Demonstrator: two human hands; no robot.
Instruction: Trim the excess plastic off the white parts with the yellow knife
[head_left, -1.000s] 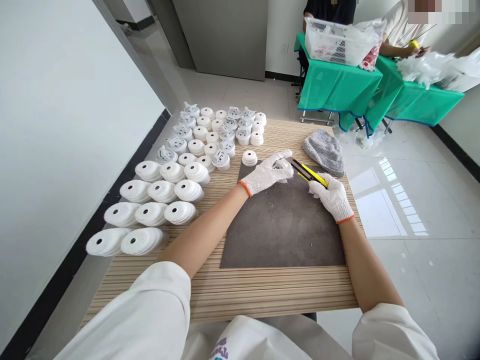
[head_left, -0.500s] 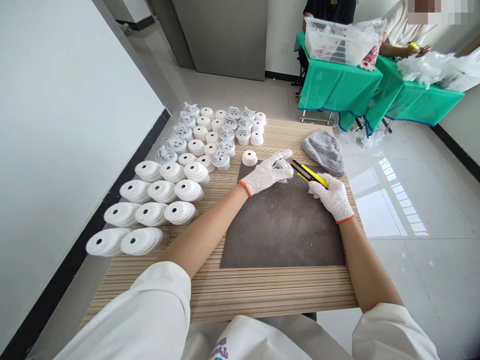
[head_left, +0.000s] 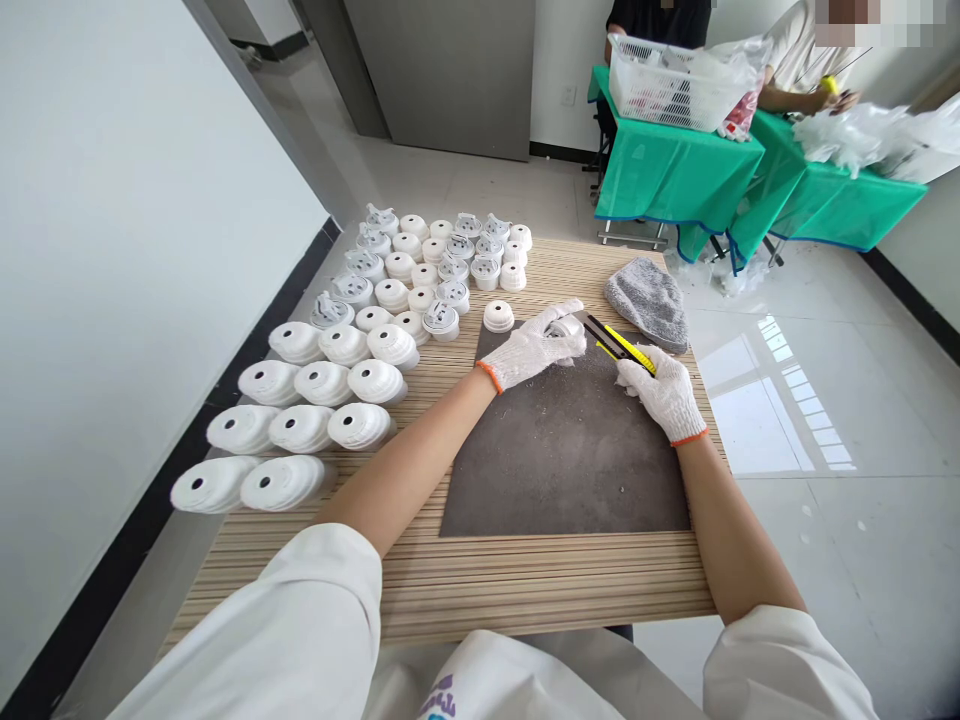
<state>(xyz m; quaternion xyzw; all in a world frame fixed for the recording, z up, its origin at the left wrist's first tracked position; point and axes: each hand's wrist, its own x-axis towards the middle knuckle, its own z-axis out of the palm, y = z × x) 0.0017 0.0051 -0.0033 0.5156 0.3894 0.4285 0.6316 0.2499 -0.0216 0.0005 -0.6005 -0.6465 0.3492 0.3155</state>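
My left hand (head_left: 534, 347), in a white knit glove with an orange cuff, grips a small white moulded plastic part (head_left: 564, 327) above a dark grey mat (head_left: 562, 450). My right hand (head_left: 662, 393), gloved the same way, holds a yellow-and-black utility knife (head_left: 616, 343). Its tip reaches the part's right side. White shavings lie scattered on the mat. Another white round part (head_left: 499, 316) stands just past the mat's far edge, near my left fingers.
Rows of white ribbed cones (head_left: 322, 383) and white round caps (head_left: 420, 262) cover the left of the striped wooden table (head_left: 480, 590). A grey fuzzy cloth (head_left: 647, 303) lies at the far right corner. Behind, people sit at green-covered tables with a white plastic basket (head_left: 671, 85).
The knife tip has shifted slightly up and left, closer to the white part. My left hand grips the part much as before, and the view has barely moved.
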